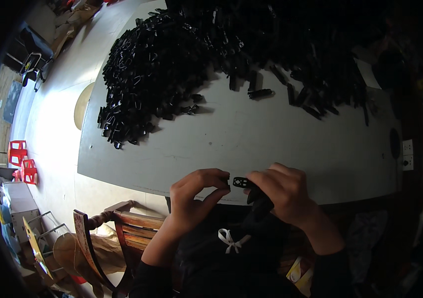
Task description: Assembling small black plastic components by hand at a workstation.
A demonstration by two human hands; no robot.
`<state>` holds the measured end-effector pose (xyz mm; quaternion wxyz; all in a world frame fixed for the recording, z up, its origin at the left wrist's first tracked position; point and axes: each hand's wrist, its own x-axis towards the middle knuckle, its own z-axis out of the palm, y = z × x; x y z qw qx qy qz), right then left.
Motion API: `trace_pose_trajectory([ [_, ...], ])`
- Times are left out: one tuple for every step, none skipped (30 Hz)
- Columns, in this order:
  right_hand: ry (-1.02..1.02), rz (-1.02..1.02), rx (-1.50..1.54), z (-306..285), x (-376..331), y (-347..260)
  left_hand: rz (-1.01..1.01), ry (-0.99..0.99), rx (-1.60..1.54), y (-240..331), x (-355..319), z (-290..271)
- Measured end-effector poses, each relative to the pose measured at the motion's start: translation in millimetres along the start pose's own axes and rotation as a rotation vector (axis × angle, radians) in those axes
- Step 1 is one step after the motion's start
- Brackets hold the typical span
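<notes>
Over the near edge of the table [211, 149], both of my hands face each other. My left hand [194, 196] is closed in a pinch on a small black plastic piece [228, 182], mostly hidden by the fingertips. Closed around a longer black plastic part [241, 182] is my right hand [286, 193]; the end with cut-out holes sticks out toward the left hand. A narrow gap separates the two pieces. Below the right fingers, something dark [259, 199] blends into my black clothing, so I cannot make out its shape.
A big heap of small black clip-like parts [142, 79] covers the table's far left. Longer black parts [311, 84] lie piled at the far right, with several strays. A wooden chair [132, 231] stands at the lower left; red stools [23, 161] are on the floor beyond.
</notes>
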<state>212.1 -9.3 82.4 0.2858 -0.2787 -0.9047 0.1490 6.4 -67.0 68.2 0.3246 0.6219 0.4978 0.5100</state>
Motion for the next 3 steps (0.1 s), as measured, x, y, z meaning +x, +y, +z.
trace_pose_trajectory([
  [0.001,0.003,0.0,-1.8,-2.0,-0.8,0.015,-0.018,0.005,3.1,0.0,0.1],
  [-0.055,-0.006,-0.035,-5.9,-3.8,-1.8,0.031,-0.036,0.01,5.4,0.2,0.2],
  [-0.11,-0.018,-0.071,-12.2,-4.8,-3.1,0.032,-0.037,0.011,6.2,-0.4,0.7],
])
